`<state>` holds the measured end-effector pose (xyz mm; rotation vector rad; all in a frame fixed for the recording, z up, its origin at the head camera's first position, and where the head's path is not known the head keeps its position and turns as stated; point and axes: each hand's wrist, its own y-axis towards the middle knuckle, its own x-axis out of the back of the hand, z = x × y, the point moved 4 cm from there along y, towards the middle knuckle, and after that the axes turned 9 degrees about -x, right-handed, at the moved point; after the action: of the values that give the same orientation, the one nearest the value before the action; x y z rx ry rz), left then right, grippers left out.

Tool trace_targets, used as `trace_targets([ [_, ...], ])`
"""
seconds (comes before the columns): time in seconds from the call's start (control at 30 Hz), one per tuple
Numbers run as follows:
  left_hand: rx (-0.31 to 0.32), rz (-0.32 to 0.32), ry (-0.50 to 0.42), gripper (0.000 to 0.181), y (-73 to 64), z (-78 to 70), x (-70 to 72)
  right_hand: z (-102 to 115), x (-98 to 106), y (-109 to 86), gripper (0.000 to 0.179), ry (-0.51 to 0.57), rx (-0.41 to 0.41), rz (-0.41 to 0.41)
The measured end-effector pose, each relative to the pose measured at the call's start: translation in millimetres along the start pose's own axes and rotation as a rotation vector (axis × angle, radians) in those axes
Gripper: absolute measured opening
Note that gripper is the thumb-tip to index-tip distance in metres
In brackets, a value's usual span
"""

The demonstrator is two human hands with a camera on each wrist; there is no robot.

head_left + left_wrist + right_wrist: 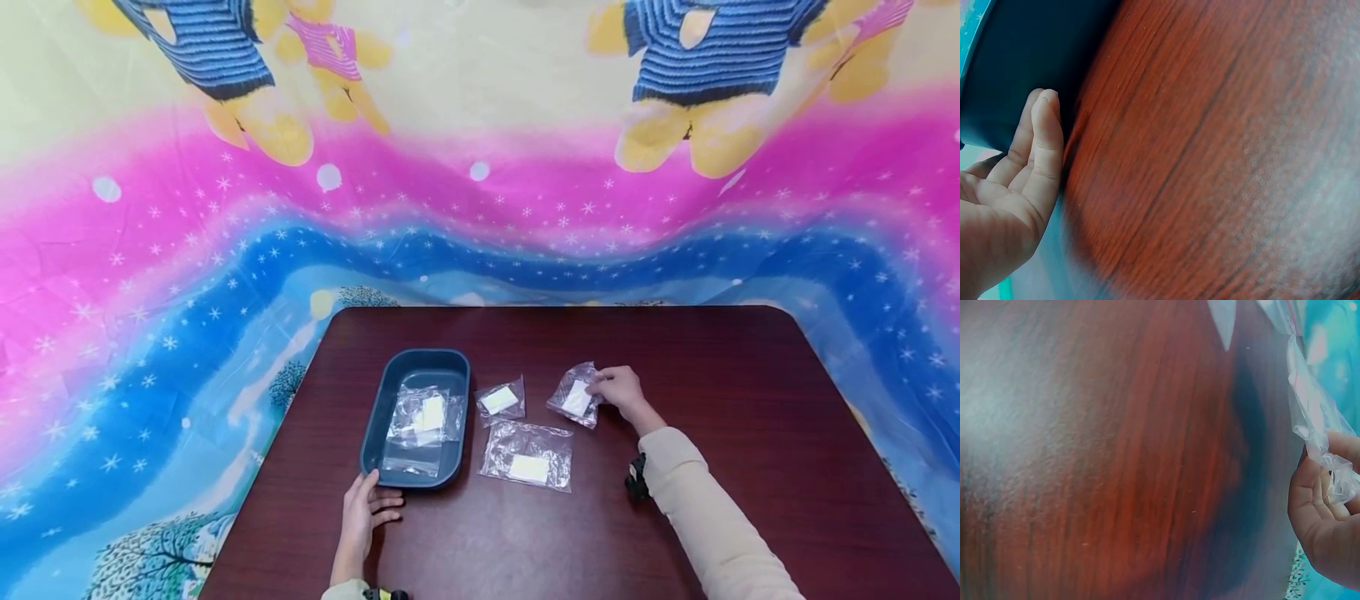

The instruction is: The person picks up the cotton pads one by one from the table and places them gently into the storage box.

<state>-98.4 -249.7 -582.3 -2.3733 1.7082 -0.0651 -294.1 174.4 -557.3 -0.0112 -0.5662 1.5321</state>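
Observation:
My right hand (621, 388) pinches the edge of a clear plastic bag (564, 392) with a white label, right of the other bags. In the right wrist view, crinkled film of this bag (1310, 412) sits between the thumb and fingers. My left hand (362, 510) is at the near left corner of a dark blue-grey tray (463, 450), thumb by the rim. The left wrist view shows its straight fingers (1047, 134) against the tray's outer wall. Inside the tray lie several clear bags (412, 425), overlapping, one with a white label.
Between the tray and my right hand lie a small labelled bag (501, 398) and, nearer me, a larger flat one (525, 454). All stand on a dark red-brown wooden table (712, 367). A printed cloth (480, 200) hangs behind the table's far edge.

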Motion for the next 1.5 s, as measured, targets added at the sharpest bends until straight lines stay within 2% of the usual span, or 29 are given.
trace_targets([
  [0.13,0.001,0.000,-0.004,0.040,-0.9,0.3,-0.1,4,1,-2.0,0.032,0.018,-0.011,0.008],
  [0.43,0.003,-0.007,-0.011,0.040,0.2,2.0,0.8,12,3,-7.0,0.024,0.071,0.019,0.014],
  [0.63,0.010,-0.007,-0.010,0.039,0.4,1.9,0.1,17,2,-9.4,0.027,0.060,0.015,0.012],
  [0.9,0.025,0.000,-0.011,0.039,-0.3,0.3,0.0,33,-8,-18.3,0.028,0.078,0.019,0.038],
  [1.2,-0.002,-0.004,0.003,0.040,1.3,1.7,1.0,54,-22,-25.3,0.025,0.125,0.049,0.068],
  [1.5,0.017,-0.007,0.003,0.043,2.8,3.1,2.3,71,-37,-30.4,0.023,0.161,0.031,0.099],
])
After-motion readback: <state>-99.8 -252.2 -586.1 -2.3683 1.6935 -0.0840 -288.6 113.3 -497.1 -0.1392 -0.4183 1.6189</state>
